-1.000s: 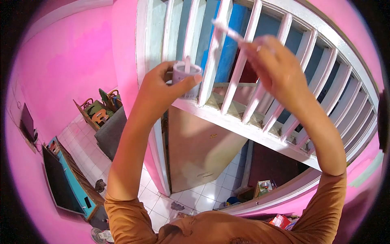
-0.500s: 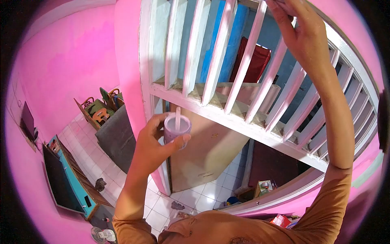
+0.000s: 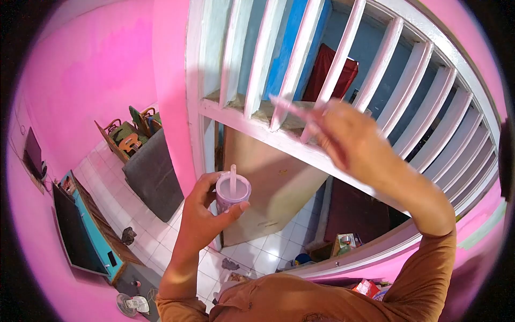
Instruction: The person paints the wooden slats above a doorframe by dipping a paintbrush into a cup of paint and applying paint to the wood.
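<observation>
Wrapped round a small pale purple cup (image 3: pixel 232 194), my left hand (image 3: pixel 206 206) holds it upright below the white sill. A light flat stick (image 3: pixel 233 181) stands in the cup. My right hand (image 3: pixel 346 137), blurred by motion, grips a thin brush (image 3: pixel 289 107) whose tip points left, in front of the slats. White and pinkish vertical slats (image 3: pixel 298 61) rise from the window ledge (image 3: pixel 257 126). Whether the brush touches a slat I cannot tell.
Below the ledge is a beige door panel (image 3: pixel 263 188). At the left are a grey sofa back (image 3: pixel 154 174), a guitar (image 3: pixel 130 144) and a television (image 3: pixel 78 233) on a turquoise cabinet. A fan (image 3: pixel 127 304) stands at the lower left. Red cloth (image 3: pixel 328 72) hangs behind the slats.
My right hand has come down from the top of the slats with the brush. The cup in my left hand has dropped well below the ledge since the first frame.
</observation>
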Available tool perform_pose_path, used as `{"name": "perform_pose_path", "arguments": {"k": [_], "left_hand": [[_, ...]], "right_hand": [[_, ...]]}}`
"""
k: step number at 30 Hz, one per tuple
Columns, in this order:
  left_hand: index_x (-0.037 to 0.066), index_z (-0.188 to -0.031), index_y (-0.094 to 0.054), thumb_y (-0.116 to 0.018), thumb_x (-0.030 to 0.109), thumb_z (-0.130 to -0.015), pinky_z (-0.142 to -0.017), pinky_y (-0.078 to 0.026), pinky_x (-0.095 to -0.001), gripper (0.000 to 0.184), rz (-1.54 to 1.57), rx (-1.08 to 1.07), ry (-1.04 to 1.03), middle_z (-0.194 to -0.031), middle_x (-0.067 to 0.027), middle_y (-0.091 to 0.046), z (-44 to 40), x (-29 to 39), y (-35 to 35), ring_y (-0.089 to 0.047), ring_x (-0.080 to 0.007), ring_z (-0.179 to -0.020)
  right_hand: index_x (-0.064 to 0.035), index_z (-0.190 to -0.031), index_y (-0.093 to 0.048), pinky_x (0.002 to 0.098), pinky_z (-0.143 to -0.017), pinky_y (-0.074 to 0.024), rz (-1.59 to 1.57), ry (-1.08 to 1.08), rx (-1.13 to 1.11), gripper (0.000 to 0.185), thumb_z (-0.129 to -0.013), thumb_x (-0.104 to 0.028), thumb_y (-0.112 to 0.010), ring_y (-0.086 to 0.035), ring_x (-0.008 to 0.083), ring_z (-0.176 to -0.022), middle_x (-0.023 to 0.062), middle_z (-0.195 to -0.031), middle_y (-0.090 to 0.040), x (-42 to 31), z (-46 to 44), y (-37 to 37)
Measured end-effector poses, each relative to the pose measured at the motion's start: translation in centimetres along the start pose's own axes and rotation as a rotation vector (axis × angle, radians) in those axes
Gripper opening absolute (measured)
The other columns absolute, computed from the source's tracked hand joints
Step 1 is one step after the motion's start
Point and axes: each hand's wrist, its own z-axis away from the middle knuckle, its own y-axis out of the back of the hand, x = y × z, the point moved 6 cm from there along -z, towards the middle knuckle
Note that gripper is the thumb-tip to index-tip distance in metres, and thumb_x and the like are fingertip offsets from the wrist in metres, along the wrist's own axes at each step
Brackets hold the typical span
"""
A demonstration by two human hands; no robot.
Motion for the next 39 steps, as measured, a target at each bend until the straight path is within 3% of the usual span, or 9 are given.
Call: {"name": "perform_pose_path", "arguments": {"k": [8,13,20,22,24,26,30,36,39], "left_hand": [[0.0,-0.125,-0.055,-0.087,0.013,-0.076,-0.099,-0.049,-0.0336,0.06,0.046,-0.043,0.013,-0.117,-0.0086,-0.06,0.7,-1.0,-0.9,-0.062,-0.018,-0.11],[-0.001,-0.126,-0.055,-0.087,0.012,-0.077,-0.097,-0.049,-0.033,0.061,0.041,-0.043,0.01,-0.116,-0.0082,-0.058,1.1,-1.4,-1.1,-0.061,-0.0177,-0.111],[0.001,-0.124,-0.058,-0.087,0.015,-0.076,-0.101,-0.046,-0.0317,0.057,0.051,-0.021,0.041,-0.115,-0.0045,-0.062,1.3,-1.7,-1.0,-0.06,-0.0147,-0.111],[0.001,-0.124,-0.058,-0.087,0.015,-0.076,-0.102,-0.046,-0.0319,0.058,0.053,-0.023,0.044,-0.116,-0.0045,-0.062,1.4,-1.8,-1.0,-0.06,-0.0149,-0.111],[0.001,-0.124,-0.058,-0.087,0.015,-0.076,-0.102,-0.045,-0.032,0.058,0.055,-0.029,0.046,-0.116,-0.0046,-0.061,1.4,-2.0,-1.0,-0.06,-0.015,-0.112],[-0.002,-0.125,-0.054,-0.088,0.013,-0.076,-0.098,-0.048,-0.0316,0.061,0.052,-0.042,0.027,-0.116,-0.0075,-0.056,1.3,-2.2,-1.0,-0.06,-0.0175,-0.111],[-0.002,-0.125,-0.054,-0.088,0.014,-0.076,-0.098,-0.048,-0.0319,0.061,0.065,-0.04,0.023,-0.115,-0.0074,-0.056,1.2,-2.6,-0.8,-0.06,-0.0173,-0.111],[0.0,-0.125,-0.055,-0.088,0.016,-0.077,-0.098,-0.049,-0.0329,0.061,0.027,-0.066,0.021,-0.116,-0.0079,-0.057,0.3,-3.4,-0.8,-0.06,-0.018,-0.111],[-0.001,-0.126,-0.054,-0.087,0.016,-0.078,-0.098,-0.049,-0.0325,0.061,0.019,-0.057,-0.022,-0.116,-0.0082,-0.057,-0.5,-3.6,-0.9,-0.06,-0.0182,-0.111]], "right_hand": [[-0.0049,-0.108,-0.064,0.036,-0.053,-0.0478,0.013,-0.204,0.382,0.013,-0.096,-0.01,-0.064,-0.058,0.0253,-0.052,0.0137,-0.076,-0.056,3.3,-2.7,5.3],[-0.0014,-0.103,-0.061,0.0446,-0.067,-0.0534,-0.087,-0.23,0.112,0.014,-0.095,-0.011,-0.065,-0.065,0.0358,-0.077,0.0159,-0.087,-0.061,1.5,-1.3,1.2],[-0.0027,-0.108,-0.061,0.0423,-0.063,-0.0523,0.149,-0.144,0.33,0.018,-0.092,-0.008,-0.067,-0.062,0.0339,-0.071,0.0139,-0.083,-0.06,1.9,-2.6,4.3],[-0.0017,-0.104,-0.061,0.0412,-0.059,-0.0509,0.183,-0.131,0.294,0.018,-0.089,-0.006,-0.069,-0.061,0.0328,-0.068,0.013,-0.081,-0.058,1.4,-2.4,3.4],[-0.0002,-0.101,-0.06,0.0414,-0.058,-0.0505,0.311,0.092,0.263,0.019,-0.086,-0.005,-0.07,-0.061,0.0321,-0.068,0.013,-0.08,-0.057,-0.3,-1.4,1.5],[0.0011,-0.1,-0.059,0.0423,-0.063,-0.053,0.338,0.052,0.155,0.021,-0.084,-0.005,-0.071,-0.062,0.0319,-0.074,0.0142,-0.085,-0.057,-1.4,-0.2,0.2],[0.0015,-0.102,-0.058,0.042,-0.074,-0.0557,0.002,-0.014,-0.102,0.022,-0.085,-0.006,-0.07,-0.063,0.0331,-0.087,0.0162,-0.096,-0.058,-1.9,0.8,-1.9],[-0.0003,-0.109,-0.061,0.0395,-0.069,-0.0558,0.18,-0.043,0.18,0.023,-0.089,-0.006,-0.07,-0.066,0.0319,-0.083,0.0141,-0.095,-0.063,1.2,-1.6,2.0],[-0.0026,-0.11,-0.065,0.0361,-0.064,-0.0545,0.124,-0.228,0.361,0.019,-0.091,-0.005,-0.069,-0.065,0.029,-0.075,0.0122,-0.09,-0.063,1.5,-2.3,4.3]]}}
